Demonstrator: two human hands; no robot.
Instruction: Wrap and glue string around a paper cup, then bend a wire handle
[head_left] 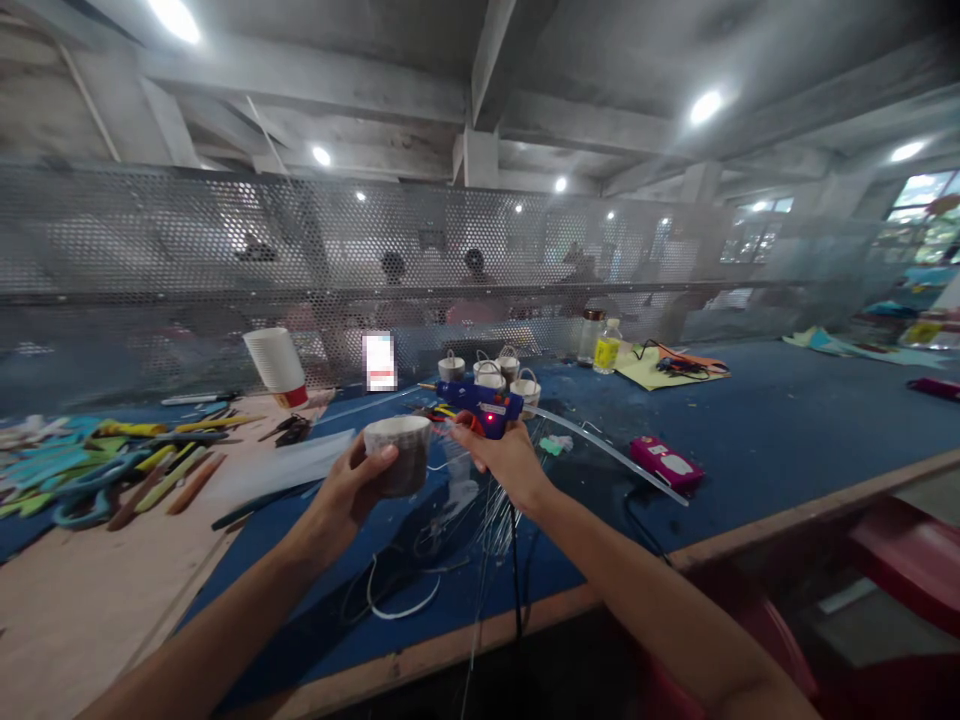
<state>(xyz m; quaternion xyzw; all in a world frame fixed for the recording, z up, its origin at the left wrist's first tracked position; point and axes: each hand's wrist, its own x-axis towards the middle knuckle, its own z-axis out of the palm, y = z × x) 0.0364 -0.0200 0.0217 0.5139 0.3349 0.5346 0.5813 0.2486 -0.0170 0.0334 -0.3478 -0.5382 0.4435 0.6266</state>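
A grey cup (pixel 411 468) was pinched in the partly curled left hand (pixel 355 478), and a blue glue gun (pixel 466 397) was grasped by the tightly curled right hand (pixel 514 462); both were held above the blue bench (pixel 780 420).

Single view, worn on my head, facing forward and down across the blue-topped worktable (pixel 780 410). My bare left hand (pixel 358 478) and bare right hand (pixel 508 455) appear near, mid-frame; the grey perforated metal screen (pixel 187 240) stands farther off, beneath the grey concrete ceiling (pixel 615 50).
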